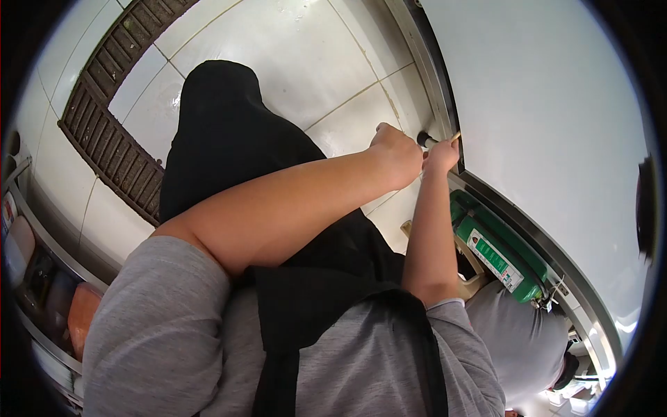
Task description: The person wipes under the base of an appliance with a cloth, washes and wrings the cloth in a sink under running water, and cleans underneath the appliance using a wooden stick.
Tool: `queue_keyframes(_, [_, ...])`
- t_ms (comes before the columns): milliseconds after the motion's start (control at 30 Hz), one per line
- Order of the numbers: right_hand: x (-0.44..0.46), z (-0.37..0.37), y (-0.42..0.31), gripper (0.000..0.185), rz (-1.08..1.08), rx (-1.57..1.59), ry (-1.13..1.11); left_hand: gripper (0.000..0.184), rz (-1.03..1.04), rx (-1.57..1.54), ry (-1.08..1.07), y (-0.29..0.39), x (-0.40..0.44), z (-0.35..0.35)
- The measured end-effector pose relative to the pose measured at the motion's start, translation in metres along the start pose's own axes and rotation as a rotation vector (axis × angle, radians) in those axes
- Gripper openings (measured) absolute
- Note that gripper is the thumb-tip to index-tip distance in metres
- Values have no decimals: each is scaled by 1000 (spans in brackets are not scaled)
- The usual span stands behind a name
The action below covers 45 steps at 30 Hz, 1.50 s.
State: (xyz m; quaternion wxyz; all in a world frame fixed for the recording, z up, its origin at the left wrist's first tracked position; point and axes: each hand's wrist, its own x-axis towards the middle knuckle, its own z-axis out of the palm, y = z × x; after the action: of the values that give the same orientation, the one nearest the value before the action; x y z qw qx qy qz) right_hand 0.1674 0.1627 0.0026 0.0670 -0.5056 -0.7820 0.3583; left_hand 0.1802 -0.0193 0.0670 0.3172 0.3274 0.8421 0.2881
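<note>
My left hand (399,158) reaches across from the left with its fingers curled, and the palm side is hidden. Close beside it, my right hand (442,156) is closed at the metal edge (434,90) of a large white panel (542,90). A small pale tip shows at the right hand's fingers, too small to identify. Between the hands and the panel edge is a short light rod with a black end (423,139). Black apron cloth (229,139) spreads below my left forearm.
A green case (511,243) with a white label lies under the panel edge, right of my right forearm. Grey clothing of another person (521,340) shows beyond. A brown ridged mat (104,132) lies on white floor tiles (278,48). Metal-framed shelving (52,257) stands left.
</note>
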Motion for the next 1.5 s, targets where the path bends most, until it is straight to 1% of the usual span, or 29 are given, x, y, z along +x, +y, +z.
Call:
queue_keyframes(67, [-10,3,12,33,-92,8,8,22,11,-20,12,0,-2,-1])
queue_keyframes(100, [-10,2,27,33,-95,7,9,22,12,-21,14,0,-2,-3])
queue_keyframes(167, [-4,2,62,31,-403,-319,98,23,2,-27,-1,-1,-2,-6])
queue_keyframes(200, [-10,-1,54,30,-329,-265,79,23,3,-25,1,-2,-2,-8])
queue_keyframes(233, [-3,0,51,30,-329,-262,81,23,7,-9,-8,-3,-3,-9])
queue_keyframes(300, [23,-2,40,32,-325,-424,99,23,18,6,-28,-3,-4,-6])
queue_keyframes(367, [37,0,29,34,-331,-392,72,23,34,-18,12,-2,-3,-3])
queue_keyframes(433, [37,-3,11,32,15,-113,-123,24,34,-11,5,-1,-2,-3])
queue_keyframes(500, [36,0,14,27,154,89,-138,24,44,-1,1,0,0,-1])
queue_keyframes(567, [34,10,27,25,229,328,-102,25,28,-31,49,-2,2,1])
queue_keyframes(633, [1,16,17,25,251,330,-30,27,53,-22,59,-3,0,-1])
queue_keyframes(700, [9,29,45,23,155,252,-89,28,6,-35,2,-3,0,-2])
queue_keyframes(733, [-10,29,32,23,154,262,-84,22,-9,-5,-16,-2,-1,-3])
queue_keyframes(800, [-60,19,-6,21,336,475,-106,18,-3,29,-37,1,-7,-16])
queue_keyframes(867, [-59,17,-7,17,369,545,-124,15,-4,56,-61,1,-10,-19])
queue_keyframes(933, [-52,12,-5,14,403,610,-139,17,22,56,19,-1,-10,-13])
queue_keyframes(967, [-41,6,-5,10,456,605,-248,17,21,55,22,-1,-9,-11])
queue_keyframes(1000, [-28,0,-4,6,508,593,-360,17,19,99,-41,-2,-9,-9])
queue_keyframes(1033, [-9,-2,2,8,475,539,-423,18,13,143,-102,-4,-9,-9])
queue_keyframes(1100, [15,-13,2,13,379,355,-477,19,13,129,-72,-5,-10,-9])
queue_keyframes(1167, [21,-12,-6,18,306,182,-444,20,10,111,-42,-5,-10,-10])
queue_keyframes(1200, [23,-11,-4,21,164,-1,-432,20,19,111,-45,-4,-10,-9])
queue_keyframes(1233, [25,-10,-2,21,164,-7,-441,20,30,112,-48,-3,-10,-9])
queue_keyframes(1300, [25,-10,-2,28,-182,-378,-442,20,31,108,-56,-3,-11,-8])
queue_keyframes(1333, [9,-13,-12,35,-253,-513,-415,19,42,108,-63,-2,-10,-9])
queue_keyframes(1367, [16,-14,-1,35,-255,-512,-413,19,43,110,-61,-2,-10,-9])
queue_keyframes(1433, [24,-15,20,31,-761,-733,-359,19,33,110,-97,-2,-9,-8])
queue_keyframes(1467, [23,-25,21,30,-662,-805,-385,19,34,110,-95,-2,-9,-7])
queue_keyframes(1500, [21,-36,24,30,-664,-806,-385,19,39,102,-78,-3,-9,-7])
